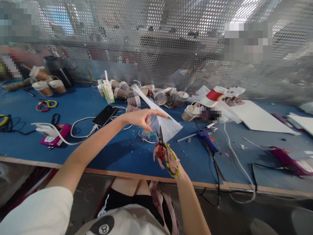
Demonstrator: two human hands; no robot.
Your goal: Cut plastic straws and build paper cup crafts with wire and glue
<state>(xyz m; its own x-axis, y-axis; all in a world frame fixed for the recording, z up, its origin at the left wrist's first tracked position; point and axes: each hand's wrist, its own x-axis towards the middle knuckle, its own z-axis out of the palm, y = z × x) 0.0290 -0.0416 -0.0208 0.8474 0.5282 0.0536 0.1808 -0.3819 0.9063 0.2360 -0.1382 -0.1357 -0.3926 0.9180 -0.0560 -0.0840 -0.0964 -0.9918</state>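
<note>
My right hand (160,156) is wrapped round the handles of a pair of scissors (168,156), with red and yellow grips. The dark blades point away from me and are slightly apart. My left hand (140,119) is over the table just left of the blades, its forefinger and thumb stretched well apart. Both of these fingertips look green. Beneath and beyond that hand lies a long bundle of translucent white plastic strips (171,129), fanned out at the near end. Whether the left hand touches it is unclear. Small clear scraps are scattered on the blue table (107,158).
Several brown-wrapped cups (133,101) stand along the perforated metal screen (156,49). A phone (104,115) with a white cable lies left. Right are a blue glue gun (207,140), a red and white paper cup (215,96) and a white board (261,117).
</note>
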